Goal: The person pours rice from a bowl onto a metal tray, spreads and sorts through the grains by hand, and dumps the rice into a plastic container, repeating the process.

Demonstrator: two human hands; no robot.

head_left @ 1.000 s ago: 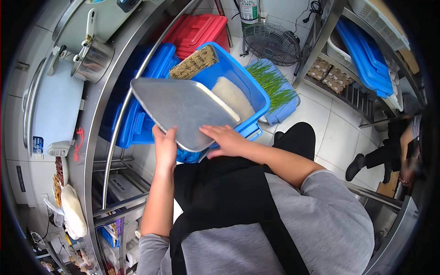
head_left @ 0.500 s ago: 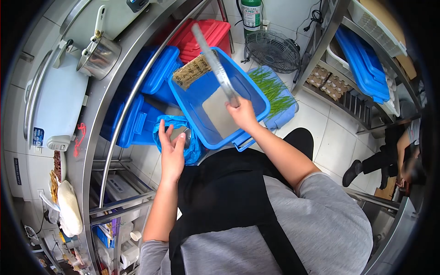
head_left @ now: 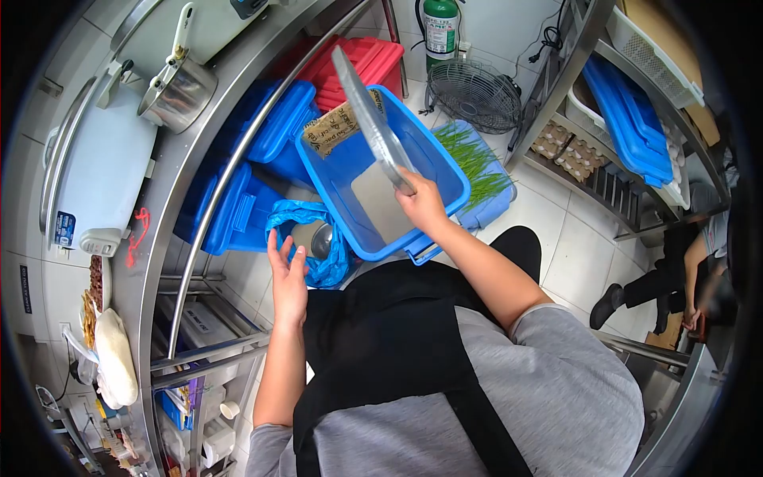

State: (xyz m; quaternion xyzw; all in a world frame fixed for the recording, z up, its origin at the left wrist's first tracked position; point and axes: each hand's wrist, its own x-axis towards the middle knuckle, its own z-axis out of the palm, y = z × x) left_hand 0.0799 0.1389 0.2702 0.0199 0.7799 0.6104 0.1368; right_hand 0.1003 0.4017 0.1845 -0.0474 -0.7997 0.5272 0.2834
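My right hand (head_left: 421, 203) grips the near end of a flat metal tray (head_left: 372, 119), which is tilted on edge over a blue bin (head_left: 441, 143). Inside the bin lies a pale, flat mass (head_left: 380, 203), and a piece of cardboard with writing (head_left: 332, 129) rests at its back left. My left hand (head_left: 288, 274) is empty, with its fingers apart, just in front of a blue plastic bag (head_left: 330, 270). The open bag holds something pale and a round metal bowl (head_left: 321, 240).
Lidded blue bins (head_left: 278, 127) and a red bin (head_left: 369, 67) stand behind. Green stalks (head_left: 470, 163) lie on a blue lid at right, near a fan (head_left: 474, 95). A steel counter (head_left: 163, 215) runs along the left. Another person's arm (head_left: 693, 274) shows at far right.
The tray has turned from flat to on edge and moved over the bin, now in my right hand only. My left hand has let go of it, and the blue bag is uncovered.
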